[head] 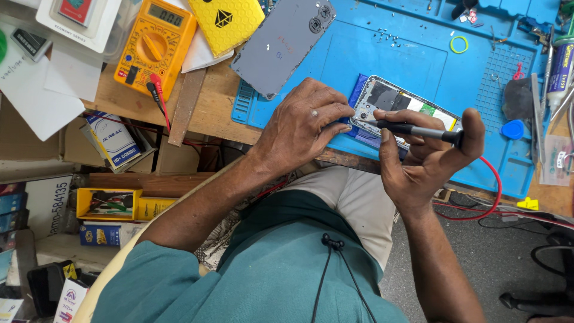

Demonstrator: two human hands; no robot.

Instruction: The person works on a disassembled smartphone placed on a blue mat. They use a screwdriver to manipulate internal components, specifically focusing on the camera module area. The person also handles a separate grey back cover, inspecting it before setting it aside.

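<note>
Opened phone point(402, 109), back removed, lying on the blue work mat point(382, 60) near its front edge, insides facing up. Pinned at its 9 o'clock end by the left hand point(302, 122), fingertips pressed together against the corner. Clamped in the right hand point(427, 158), at 5 o'clock from the phone: a black screwdriver point(412, 129), tip resting on the phone's left end. Grey back cover point(282, 43) lying at 10 o'clock, half on the mat, half on the wooden bench. Yellow multimeter point(156, 45) farther out at 9 o'clock, a yellow case point(226, 23) beside it. Blue pick point(512, 129) at 3 o'clock; small yellow ring point(459, 44) at 1 o'clock.
</note>
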